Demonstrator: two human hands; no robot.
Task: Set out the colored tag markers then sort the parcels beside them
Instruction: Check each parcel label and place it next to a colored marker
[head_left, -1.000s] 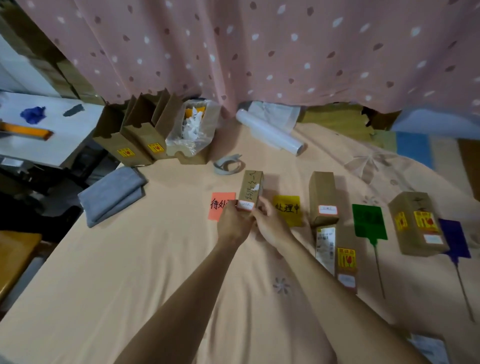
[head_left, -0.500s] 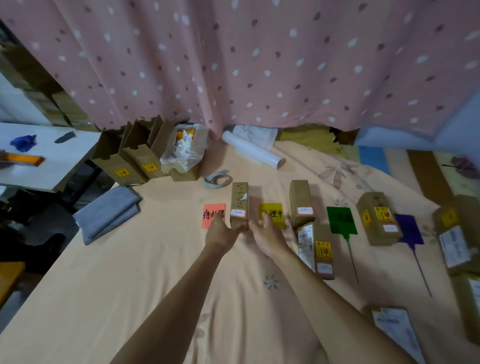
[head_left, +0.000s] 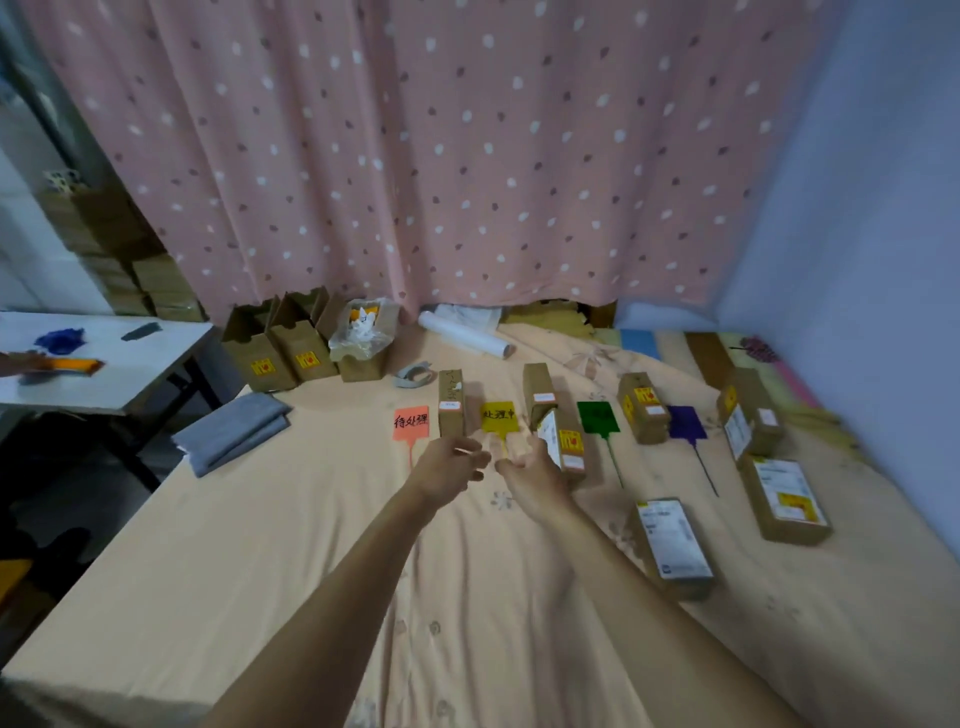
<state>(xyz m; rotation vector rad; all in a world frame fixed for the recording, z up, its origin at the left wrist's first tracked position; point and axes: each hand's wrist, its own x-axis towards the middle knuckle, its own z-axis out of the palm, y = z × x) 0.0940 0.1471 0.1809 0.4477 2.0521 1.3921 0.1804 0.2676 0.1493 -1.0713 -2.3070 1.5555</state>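
Four tag markers lie in a row on the peach bedsheet: an orange tag (head_left: 411, 423), a yellow tag (head_left: 498, 417), a green tag (head_left: 597, 417) and a purple tag (head_left: 685, 422). A narrow brown parcel (head_left: 451, 403) lies between the orange and yellow tags. Two parcels (head_left: 540, 392) (head_left: 569, 441) sit between yellow and green, and one parcel (head_left: 643, 408) between green and purple. My left hand (head_left: 451, 465) and my right hand (head_left: 524, 467) hover just in front of the narrow parcel, fingers apart, holding nothing.
More parcels lie at the right: a pair (head_left: 748, 410) past the purple tag, a flat box (head_left: 787, 499) and a labelled box (head_left: 672, 545). Open cartons (head_left: 291, 348), a white roll (head_left: 465, 335) and a tape roll (head_left: 414, 375) sit by the curtain. A grey cloth (head_left: 234, 434) lies left.
Both hands let go of the narrow parcel, which now lies between the orange and yellow tags, and drew back toward me. The camera tilted up and right, showing more parcels.
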